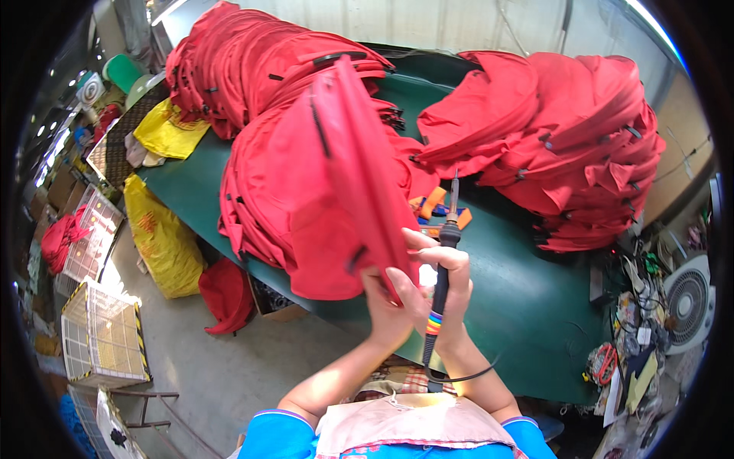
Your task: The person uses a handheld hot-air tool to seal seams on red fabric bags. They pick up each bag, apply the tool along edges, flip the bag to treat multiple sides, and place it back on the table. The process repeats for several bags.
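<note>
The left hand (390,315) grips the lower edge of a red, smooth-woven fabric piece (306,199) with a curved outline and dark narrow trim, raised upright above the near edge of the smooth dark-green tabletop (527,306). The right hand (457,294) is closed around a black, pen-shaped soldering iron (441,287) with rainbow-striped banding and a slender metal tip pointing away from the body, its fingers beside the fabric's edge. Layered, rounded red fabric stacks (566,138) lie behind, creased and overlapping, left and right.

Held red fabric (348,180) blurred, sleeves (279,439) cropped
</note>
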A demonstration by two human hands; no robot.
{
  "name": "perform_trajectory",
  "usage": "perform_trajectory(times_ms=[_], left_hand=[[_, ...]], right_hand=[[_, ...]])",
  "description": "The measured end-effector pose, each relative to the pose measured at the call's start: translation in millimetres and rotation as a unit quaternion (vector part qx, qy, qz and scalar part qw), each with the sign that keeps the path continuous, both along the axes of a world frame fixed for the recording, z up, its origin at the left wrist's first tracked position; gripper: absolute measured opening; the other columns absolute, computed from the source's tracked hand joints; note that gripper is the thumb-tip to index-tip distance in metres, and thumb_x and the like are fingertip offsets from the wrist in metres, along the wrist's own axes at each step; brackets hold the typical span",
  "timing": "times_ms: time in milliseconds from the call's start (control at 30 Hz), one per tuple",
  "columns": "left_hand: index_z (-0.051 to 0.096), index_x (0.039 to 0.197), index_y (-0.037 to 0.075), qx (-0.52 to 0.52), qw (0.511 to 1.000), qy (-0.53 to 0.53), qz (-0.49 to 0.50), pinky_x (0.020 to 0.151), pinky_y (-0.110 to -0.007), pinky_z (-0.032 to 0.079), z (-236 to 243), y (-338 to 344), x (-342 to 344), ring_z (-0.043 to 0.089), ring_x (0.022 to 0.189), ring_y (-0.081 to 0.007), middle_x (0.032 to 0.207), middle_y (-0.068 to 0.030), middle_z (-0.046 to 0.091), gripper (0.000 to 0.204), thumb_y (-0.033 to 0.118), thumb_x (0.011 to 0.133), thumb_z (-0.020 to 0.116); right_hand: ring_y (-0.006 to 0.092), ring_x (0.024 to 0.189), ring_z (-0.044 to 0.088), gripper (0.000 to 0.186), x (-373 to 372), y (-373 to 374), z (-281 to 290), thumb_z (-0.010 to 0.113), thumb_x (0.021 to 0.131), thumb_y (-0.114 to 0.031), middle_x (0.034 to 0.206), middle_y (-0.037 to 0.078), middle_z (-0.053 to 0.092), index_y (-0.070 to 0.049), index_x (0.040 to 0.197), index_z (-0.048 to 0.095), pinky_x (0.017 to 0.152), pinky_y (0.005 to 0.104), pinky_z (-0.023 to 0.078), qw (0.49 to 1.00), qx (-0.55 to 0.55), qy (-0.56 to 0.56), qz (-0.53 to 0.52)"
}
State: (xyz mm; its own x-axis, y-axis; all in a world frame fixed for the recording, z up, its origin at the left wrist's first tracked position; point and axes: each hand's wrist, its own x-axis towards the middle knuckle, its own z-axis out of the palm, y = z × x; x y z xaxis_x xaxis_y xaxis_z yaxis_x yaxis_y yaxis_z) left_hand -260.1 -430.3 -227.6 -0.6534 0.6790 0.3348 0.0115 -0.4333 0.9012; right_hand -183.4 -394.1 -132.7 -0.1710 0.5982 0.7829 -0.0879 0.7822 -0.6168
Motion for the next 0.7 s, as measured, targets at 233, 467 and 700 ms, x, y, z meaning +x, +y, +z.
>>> perform_trajectory(times_ms=[233, 467, 700], left_hand=[[0.057, 0.123, 0.001, -0.033, 0.991, -0.072, -0.107, 0.092, -0.031, 0.050, 43.7, -17.5, 34.7, 0.059, 0.112, -0.0137, 0.121, -0.0079, 0.063, 0.040, 0.014, 0.089, 0.076], [0.033, 0.150, 0.004, 0.109, 0.958, -0.263, -0.006, 0.111, -0.043, 0.043, 35.4, -4.0, -13.1, 0.049, 0.132, -0.0225, 0.148, -0.0110, 0.046, 0.063, 0.021, 0.099, 0.066], [0.042, 0.145, 0.001, -0.072, 0.913, -0.240, -0.323, 0.108, -0.045, 0.046, -9.5, 3.3, -25.1, 0.055, 0.129, -0.0241, 0.140, -0.0121, 0.055, 0.058, 0.013, 0.094, 0.068]], right_hand=[[0.0257, 0.088, 0.066, 0.034, 38.2, 9.0, -5.3, 0.078, 0.081, 0.000, 0.103, 0.017, 0.063, -0.006, 0.104, 0.053, 0.081, 0.0340, 0.053, 0.991, 0.078, 0.004, -0.110], [0.0073, 0.073, 0.046, 0.042, 85.8, 54.4, 11.6, 0.073, 0.085, 0.007, 0.090, -0.001, 0.049, -0.011, 0.107, 0.042, 0.070, 0.0227, 0.044, 0.971, 0.009, 0.168, -0.172], [0.0139, 0.069, 0.042, 0.047, 43.6, 107.7, -48.2, 0.086, 0.079, -0.002, 0.084, 0.005, 0.047, -0.008, 0.098, 0.044, 0.065, 0.0252, 0.042, 0.972, 0.125, 0.050, -0.194]])
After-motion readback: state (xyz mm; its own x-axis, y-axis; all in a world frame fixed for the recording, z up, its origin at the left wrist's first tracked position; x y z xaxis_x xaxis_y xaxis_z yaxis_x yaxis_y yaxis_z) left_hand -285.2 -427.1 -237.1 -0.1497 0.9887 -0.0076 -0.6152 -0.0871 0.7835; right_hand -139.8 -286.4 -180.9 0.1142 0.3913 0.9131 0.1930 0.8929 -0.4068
